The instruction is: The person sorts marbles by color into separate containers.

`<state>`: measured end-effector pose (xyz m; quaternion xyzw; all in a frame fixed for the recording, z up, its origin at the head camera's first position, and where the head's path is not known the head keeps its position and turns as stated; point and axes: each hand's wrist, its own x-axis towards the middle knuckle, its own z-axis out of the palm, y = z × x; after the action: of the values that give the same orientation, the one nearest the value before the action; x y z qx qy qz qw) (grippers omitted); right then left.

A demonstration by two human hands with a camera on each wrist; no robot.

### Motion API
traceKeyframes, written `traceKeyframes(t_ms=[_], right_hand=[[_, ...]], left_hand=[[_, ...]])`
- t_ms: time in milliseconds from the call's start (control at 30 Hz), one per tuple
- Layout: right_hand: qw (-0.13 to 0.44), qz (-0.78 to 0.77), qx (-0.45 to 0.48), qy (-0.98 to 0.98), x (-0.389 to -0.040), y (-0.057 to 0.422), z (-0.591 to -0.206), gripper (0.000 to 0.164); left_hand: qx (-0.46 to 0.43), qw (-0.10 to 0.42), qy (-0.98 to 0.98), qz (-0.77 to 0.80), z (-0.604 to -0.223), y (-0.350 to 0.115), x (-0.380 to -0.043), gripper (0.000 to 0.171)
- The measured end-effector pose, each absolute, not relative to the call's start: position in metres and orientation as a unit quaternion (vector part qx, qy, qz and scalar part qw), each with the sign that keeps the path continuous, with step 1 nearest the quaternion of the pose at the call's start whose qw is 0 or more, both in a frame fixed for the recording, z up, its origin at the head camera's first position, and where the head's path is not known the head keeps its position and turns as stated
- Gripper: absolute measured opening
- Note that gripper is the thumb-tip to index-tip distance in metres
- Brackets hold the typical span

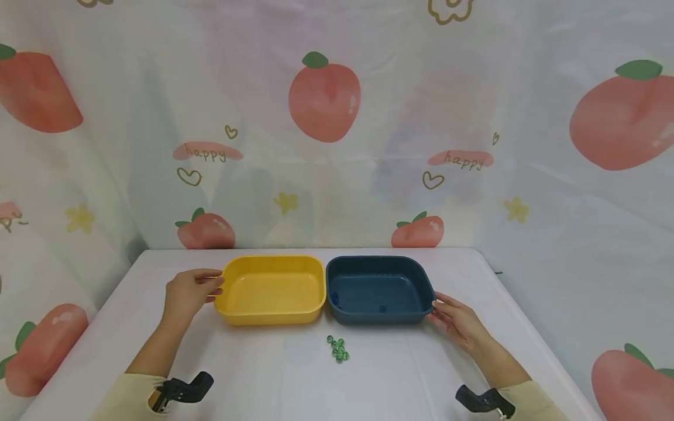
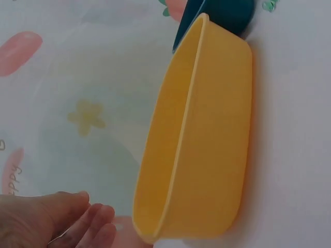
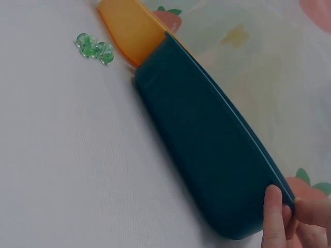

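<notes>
A yellow plastic box (image 1: 270, 318) and a dark blue plastic box (image 1: 381, 318) stand side by side on the white table, their short ends nearly touching. My left hand (image 1: 192, 292) is at the yellow box's left end; in the left wrist view its fingertips (image 2: 106, 213) show just apart from the rim. With my right hand (image 1: 460, 324) I grip the right end of the blue box, one finger (image 3: 273, 199) lying on its outer wall. Two small dark blue beads (image 1: 382, 309) lie inside the blue box. Several clear green beads (image 1: 338, 349) sit clustered before the boxes.
The white table (image 1: 295, 380) reaches back to a hanging cloth (image 1: 337, 187) printed with peaches, flowers and the word "happy". Similar cloth hangs on the left and right. A black wrist mount (image 1: 186, 387) is strapped on the left sleeve, another mount (image 1: 484, 401) on the right.
</notes>
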<state>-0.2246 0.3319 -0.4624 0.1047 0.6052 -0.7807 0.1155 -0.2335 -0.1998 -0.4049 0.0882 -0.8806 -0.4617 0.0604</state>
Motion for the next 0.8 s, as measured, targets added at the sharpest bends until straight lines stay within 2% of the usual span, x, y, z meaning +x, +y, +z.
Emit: traceKeyframes(t_ms=[333, 800], right_hand=[[0.105, -0.778, 0.128, 0.606, -0.222, 0.325, -0.46, 0.064], [0.1, -0.79, 0.139, 0.589, -0.222, 0.321, -0.461, 0.062]], left_hand=[[0.118, 0.091, -0.881, -0.449, -0.423, -0.232, -0.233, 0.034], [0.116, 0.066, -0.867, -0.48, -0.455, -0.222, -0.239, 0.037]])
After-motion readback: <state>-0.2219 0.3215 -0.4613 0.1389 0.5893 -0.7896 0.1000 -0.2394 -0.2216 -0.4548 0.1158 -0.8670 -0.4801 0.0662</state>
